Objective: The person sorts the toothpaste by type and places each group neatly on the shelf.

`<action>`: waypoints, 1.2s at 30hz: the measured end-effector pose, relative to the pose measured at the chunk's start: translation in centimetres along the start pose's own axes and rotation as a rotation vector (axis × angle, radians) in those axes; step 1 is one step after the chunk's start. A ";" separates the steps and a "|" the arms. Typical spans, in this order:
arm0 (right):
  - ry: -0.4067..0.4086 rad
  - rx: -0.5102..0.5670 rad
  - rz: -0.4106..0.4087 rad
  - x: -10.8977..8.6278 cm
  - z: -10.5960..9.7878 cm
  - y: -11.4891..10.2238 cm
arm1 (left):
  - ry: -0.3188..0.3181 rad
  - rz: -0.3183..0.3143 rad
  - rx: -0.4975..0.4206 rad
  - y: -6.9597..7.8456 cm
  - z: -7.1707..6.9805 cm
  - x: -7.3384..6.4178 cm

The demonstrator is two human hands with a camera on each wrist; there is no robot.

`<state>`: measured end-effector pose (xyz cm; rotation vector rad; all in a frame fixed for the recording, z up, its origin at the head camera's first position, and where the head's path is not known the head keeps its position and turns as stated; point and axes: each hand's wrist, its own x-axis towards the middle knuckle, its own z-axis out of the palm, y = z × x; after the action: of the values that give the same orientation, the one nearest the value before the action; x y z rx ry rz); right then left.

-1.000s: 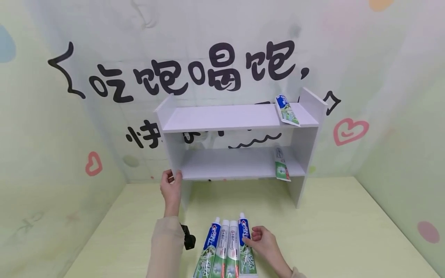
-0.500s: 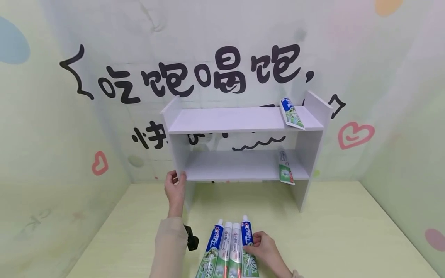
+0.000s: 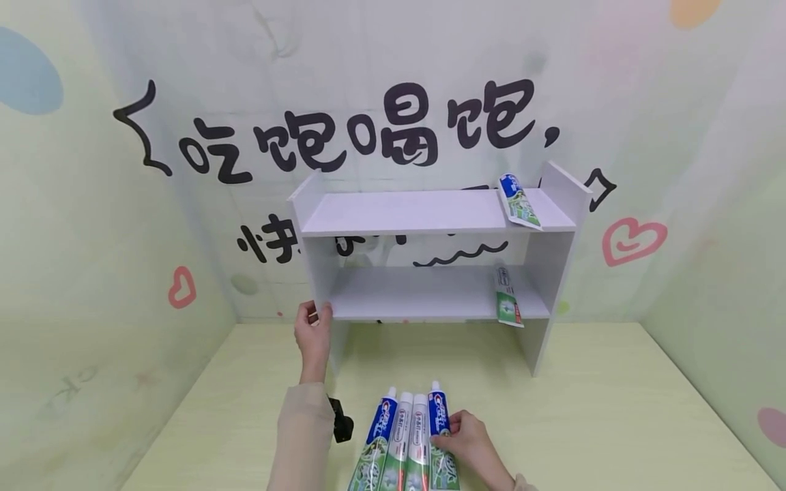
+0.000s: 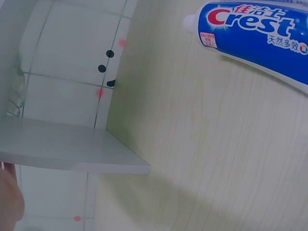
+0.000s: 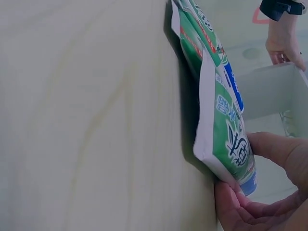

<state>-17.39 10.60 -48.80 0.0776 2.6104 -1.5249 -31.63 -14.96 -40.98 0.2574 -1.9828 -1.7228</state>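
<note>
My left hand (image 3: 313,334) grips the left side panel of a white two-tier shelf rack (image 3: 405,293), thumb at the front edge by the lower board. In the left wrist view only a bit of that hand (image 4: 8,202) shows beside the panel (image 4: 72,151). My right hand (image 3: 469,443) pinches the rightmost blue-and-green Crest toothpaste tube (image 3: 439,412) by its edges. The tube lies on the table, cap pointing towards the rack. Left of it are two white-and-green toothpaste tubes (image 3: 398,436) and another Crest tube (image 3: 379,429), side by side.
One Crest tube (image 3: 519,201) lies at the right end of the rack's upper board. A white-and-green tube (image 3: 507,296) lies below it on the lower board; both overhang the front edge slightly. The pale table (image 3: 614,409) meets walls at the back and sides.
The head view has shifted slightly, so the scene sits a little further right and lower. Both hands keep their holds on the rack and the toothpaste tube.
</note>
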 end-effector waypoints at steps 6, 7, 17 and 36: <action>0.002 -0.030 0.000 -0.1 0.0 0.1 | 0.002 0.000 0.001 -0.1 0.0 0.1; 0.001 -0.028 -0.001 -0.1 0.0 0.1 | 0.002 0.000 -0.002 -0.1 0.0 0.1; 0.004 -0.035 0.005 0.0 -0.1 -0.1 | 0.006 0.003 0.001 -0.1 0.0 0.2; 0.020 -0.069 0.041 0.1 0.1 -0.1 | -0.003 -0.006 0.006 -0.4 0.0 0.3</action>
<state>-17.45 10.45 -48.74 0.1396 2.6567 -1.4268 -32.01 -15.18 -41.31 0.2632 -1.9922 -1.7224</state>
